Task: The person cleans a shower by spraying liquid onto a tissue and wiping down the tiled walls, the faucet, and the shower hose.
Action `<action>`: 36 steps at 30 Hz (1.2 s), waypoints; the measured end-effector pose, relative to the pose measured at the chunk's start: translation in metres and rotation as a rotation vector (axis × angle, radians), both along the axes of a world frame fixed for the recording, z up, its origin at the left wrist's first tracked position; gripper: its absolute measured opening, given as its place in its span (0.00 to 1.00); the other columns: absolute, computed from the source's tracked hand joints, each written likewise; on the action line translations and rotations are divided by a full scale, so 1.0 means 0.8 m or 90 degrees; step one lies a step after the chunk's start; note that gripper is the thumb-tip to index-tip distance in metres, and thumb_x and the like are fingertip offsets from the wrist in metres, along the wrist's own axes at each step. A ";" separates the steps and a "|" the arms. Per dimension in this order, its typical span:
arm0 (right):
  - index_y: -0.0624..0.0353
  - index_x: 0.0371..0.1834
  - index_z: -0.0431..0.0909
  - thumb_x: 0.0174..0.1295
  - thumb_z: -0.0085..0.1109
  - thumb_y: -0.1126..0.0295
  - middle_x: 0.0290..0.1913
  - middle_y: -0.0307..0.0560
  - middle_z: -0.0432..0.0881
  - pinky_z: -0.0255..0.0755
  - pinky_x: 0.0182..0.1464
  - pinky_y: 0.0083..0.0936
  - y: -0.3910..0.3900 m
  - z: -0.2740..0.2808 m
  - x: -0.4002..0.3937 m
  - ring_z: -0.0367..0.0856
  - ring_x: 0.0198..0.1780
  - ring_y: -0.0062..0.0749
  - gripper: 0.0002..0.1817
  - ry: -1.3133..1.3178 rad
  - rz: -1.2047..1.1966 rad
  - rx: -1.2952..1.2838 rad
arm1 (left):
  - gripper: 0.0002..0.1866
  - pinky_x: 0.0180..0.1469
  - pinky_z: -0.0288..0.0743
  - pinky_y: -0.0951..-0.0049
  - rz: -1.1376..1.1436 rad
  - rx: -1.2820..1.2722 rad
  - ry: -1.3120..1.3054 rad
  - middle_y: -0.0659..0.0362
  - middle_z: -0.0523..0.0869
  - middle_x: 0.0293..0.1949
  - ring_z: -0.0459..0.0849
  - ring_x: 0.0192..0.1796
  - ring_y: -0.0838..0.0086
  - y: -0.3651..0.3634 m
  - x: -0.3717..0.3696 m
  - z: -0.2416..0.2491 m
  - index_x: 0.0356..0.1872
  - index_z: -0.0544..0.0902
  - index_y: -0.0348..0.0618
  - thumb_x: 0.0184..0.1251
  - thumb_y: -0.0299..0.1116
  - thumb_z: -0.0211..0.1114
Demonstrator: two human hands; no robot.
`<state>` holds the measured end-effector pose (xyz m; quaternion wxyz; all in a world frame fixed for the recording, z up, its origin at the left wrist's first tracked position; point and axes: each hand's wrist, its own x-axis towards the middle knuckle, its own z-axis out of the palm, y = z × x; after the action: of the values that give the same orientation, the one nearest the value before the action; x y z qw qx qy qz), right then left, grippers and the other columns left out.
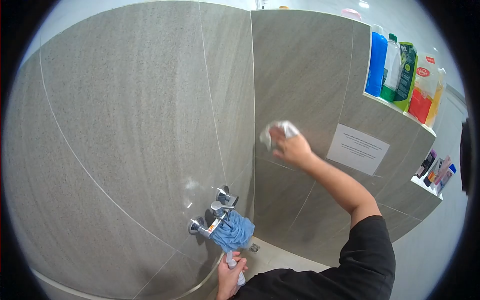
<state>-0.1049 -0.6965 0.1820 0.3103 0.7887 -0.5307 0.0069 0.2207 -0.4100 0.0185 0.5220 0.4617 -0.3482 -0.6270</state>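
My right hand (pixel 291 146) is stretched up to the grey tiled wall (pixel 300 65), smeared by motion. A crumpled whitish cloth (pixel 287 128) lies under its fingers against the tiles. Low in the view, my left hand (pixel 227 277) is wrapped round a small clear spray bottle (pixel 241 278) with its nozzle upward. Just above that hand a blue mesh bath puff (pixel 235 232) hangs from the chrome shower mixer (pixel 222 207). The lower part of the bottle is partly hidden by my fingers and sleeve.
A printed paper sheet (pixel 357 149) is stuck on the wall right of my right hand. Several bottles and refill pouches, among them a blue bottle (pixel 376 62), stand in the upper niche. Tubes (pixel 434 172) fill the lower niche. A floor drain (pixel 254 248) lies in the corner.
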 end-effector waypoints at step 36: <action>0.56 0.81 0.54 0.67 0.54 0.43 0.84 0.41 0.48 0.39 0.83 0.34 0.050 -0.115 -0.052 0.44 0.83 0.31 0.45 0.145 0.035 0.069 | 0.18 0.33 0.75 0.76 -0.065 -0.010 0.002 0.58 0.84 0.32 0.83 0.30 0.76 -0.003 -0.019 -0.004 0.55 0.73 0.33 0.66 0.20 0.67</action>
<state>-0.1469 -0.6563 0.0903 0.3252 0.8143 -0.4696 -0.1028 0.2055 -0.4126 0.0151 0.4933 0.4382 -0.3758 -0.6507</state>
